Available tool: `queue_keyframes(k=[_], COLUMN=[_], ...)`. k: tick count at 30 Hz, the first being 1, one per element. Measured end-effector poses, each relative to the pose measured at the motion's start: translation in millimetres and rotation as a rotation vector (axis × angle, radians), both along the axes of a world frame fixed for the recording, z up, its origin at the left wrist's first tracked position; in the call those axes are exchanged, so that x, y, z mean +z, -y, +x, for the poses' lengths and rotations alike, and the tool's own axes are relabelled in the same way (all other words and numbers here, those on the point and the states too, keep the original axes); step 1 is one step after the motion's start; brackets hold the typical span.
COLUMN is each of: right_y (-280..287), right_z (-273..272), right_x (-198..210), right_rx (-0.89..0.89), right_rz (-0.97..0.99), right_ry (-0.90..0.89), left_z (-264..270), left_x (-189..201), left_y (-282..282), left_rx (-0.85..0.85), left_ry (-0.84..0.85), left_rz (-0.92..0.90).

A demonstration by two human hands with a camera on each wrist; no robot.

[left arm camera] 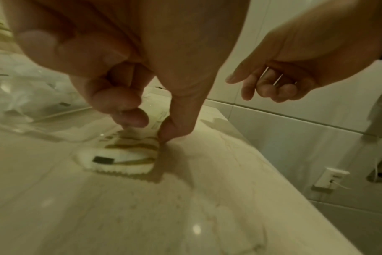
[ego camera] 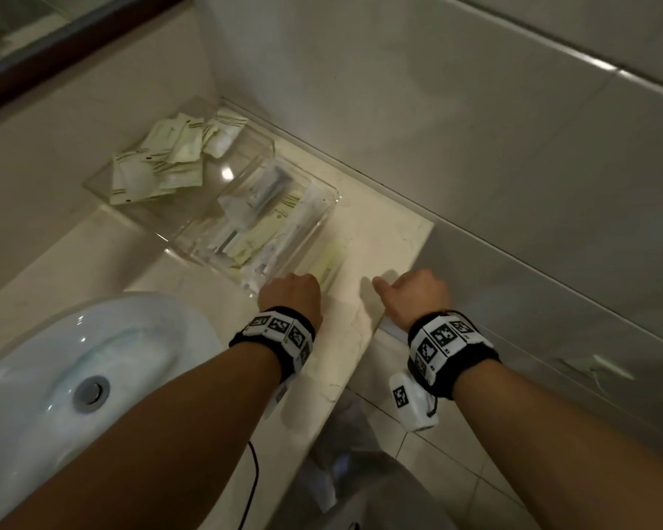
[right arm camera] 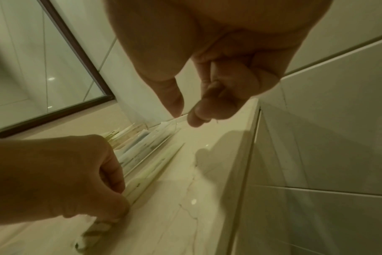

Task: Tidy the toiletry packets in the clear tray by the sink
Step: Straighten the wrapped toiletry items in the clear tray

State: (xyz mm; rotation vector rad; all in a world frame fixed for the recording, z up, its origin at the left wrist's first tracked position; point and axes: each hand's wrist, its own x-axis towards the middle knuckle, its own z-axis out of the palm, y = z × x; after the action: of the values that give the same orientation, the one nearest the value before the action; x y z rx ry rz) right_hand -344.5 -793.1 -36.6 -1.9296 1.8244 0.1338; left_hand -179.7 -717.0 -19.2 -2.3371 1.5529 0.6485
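A clear two-part tray (ego camera: 334, 193) stands on the marble counter by the wall. Its far part holds several small pale green packets (ego camera: 157, 166); its near part holds long packets (ego camera: 261, 219) lying in a loose heap. One long pale packet (ego camera: 328, 262) lies on the counter against the tray's right side. My left hand (ego camera: 295, 290) is at that packet's near end (left arm camera: 120, 158), with thumb and curled fingers (right arm camera: 118, 188) pinching it. My right hand (ego camera: 406, 290) hovers over the counter's right edge, fingers loosely curled, holding nothing (right arm camera: 185, 115).
A white sink (ego camera: 73, 376) sits at the left front of the counter (ego camera: 379, 231). A dark-framed mirror (ego camera: 35, 51) hangs at the back left. Tiled wall runs along the right, with a socket (left arm camera: 329, 179) low on it. Past the counter's edge lies tiled floor (ego camera: 456, 464).
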Motion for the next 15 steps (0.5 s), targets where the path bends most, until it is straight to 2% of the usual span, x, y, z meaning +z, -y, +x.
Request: queue_keyframes(k=[4, 9, 15], right_y=[-3.6, -7.5, -4.4], right_z=[-6.6, -7.8, 10.6], right_x=[-1.3, 4.5, 31.3], right_rx=[0.045, 0.058, 0.088], right_rz=[-0.005, -0.007, 0.006], right_ry=[-0.004, -0.006, 0.027], left_z=[-1.8, 1.8, 17.0], left_x=[-2.9, 0.4, 32.8], left_y=[-4.5, -10.5, -6.8], left_rx=[-0.037, 0.003, 0.070], left_ry=[0.033, -0.002, -0.067], left_rz=[-0.021, -0.060, -0.094])
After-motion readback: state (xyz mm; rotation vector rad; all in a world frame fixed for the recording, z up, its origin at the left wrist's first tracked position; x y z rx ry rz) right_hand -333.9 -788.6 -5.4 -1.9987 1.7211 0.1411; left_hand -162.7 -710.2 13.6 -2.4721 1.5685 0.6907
